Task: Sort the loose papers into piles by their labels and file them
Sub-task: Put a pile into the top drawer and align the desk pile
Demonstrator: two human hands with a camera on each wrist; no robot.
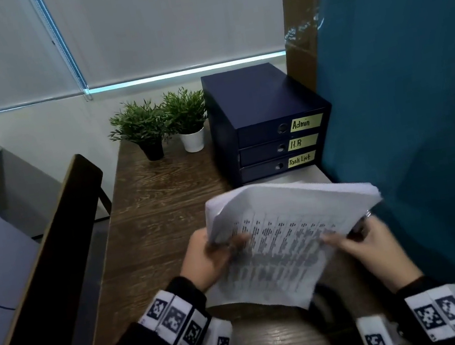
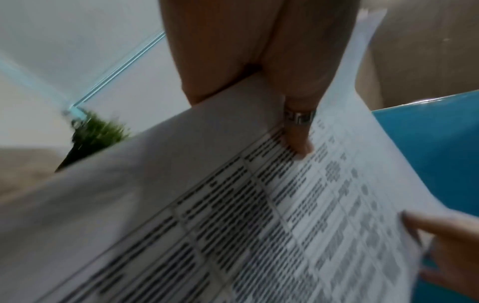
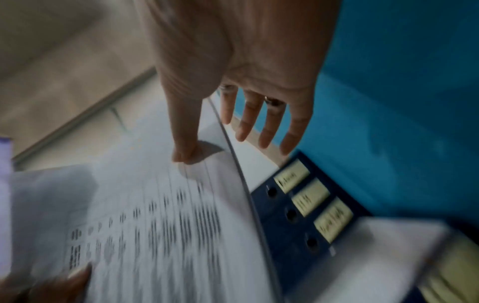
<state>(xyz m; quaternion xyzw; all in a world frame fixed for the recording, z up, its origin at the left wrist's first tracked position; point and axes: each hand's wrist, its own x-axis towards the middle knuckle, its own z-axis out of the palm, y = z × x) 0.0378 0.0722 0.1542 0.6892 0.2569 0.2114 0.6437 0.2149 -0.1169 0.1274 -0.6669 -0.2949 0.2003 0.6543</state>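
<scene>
A stack of printed papers with a table of text is held tilted above the wooden desk. My left hand grips its left edge, ringed thumb on the top sheet and fingers hidden behind. My right hand pinches the right edge, thumb on top and fingers underneath. In the left wrist view the thumb presses the papers. In the right wrist view my right hand has its thumb on the papers and straight fingers past the edge. Beyond stands a navy drawer unit, drawers closed, labelled Admin, H.R and Task List.
Two small potted plants stand left of the drawer unit. White paper lies on the desk in front of it. A teal partition closes the right side. A dark chair back runs along the desk's left.
</scene>
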